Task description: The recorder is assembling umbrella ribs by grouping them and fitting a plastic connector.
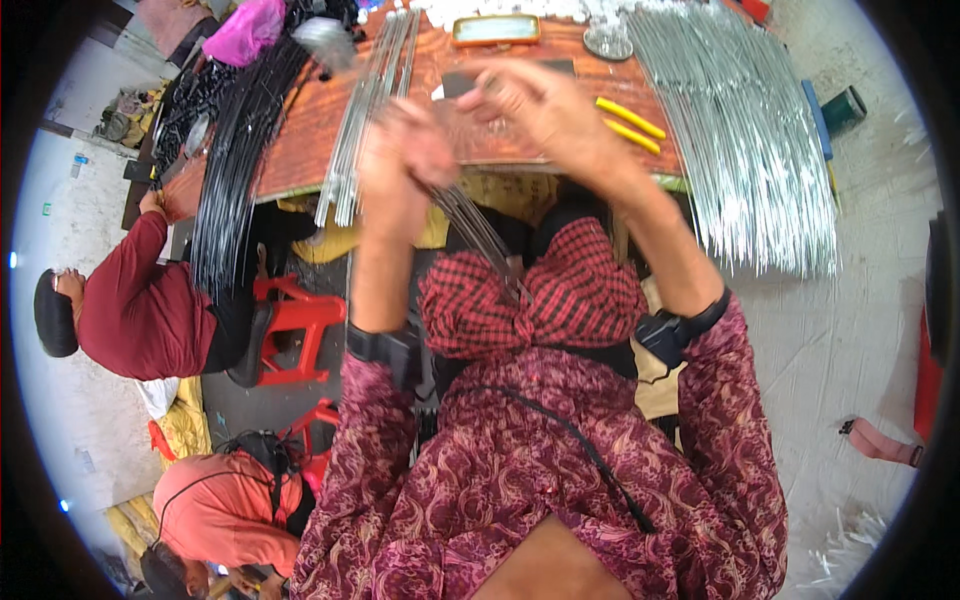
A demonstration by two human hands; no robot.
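The left hand point(405, 150) is blurred, but it appears to be closed around a bundle of thin rods point(475, 228). This bundle is in front of the person, near the edge of the tabletop point(300, 150), and it slopes down toward the checked cloth point(470, 300) on the lap. The right hand point(530, 105) is raised over the tabletop near the left one, with the fingers bent; I cannot tell if it grasps something. Just beside the right forearm there is a tool with two yellow handles point(630, 117). On the right side lies a wide pile of silver wires point(740, 130), which hangs over the edge. To the left of the hands are some grey rods point(345, 175), and farther left, black wires point(237, 170). Near the far side stand an orange-rimmed tray point(495, 42) and a round dish point(608, 42).
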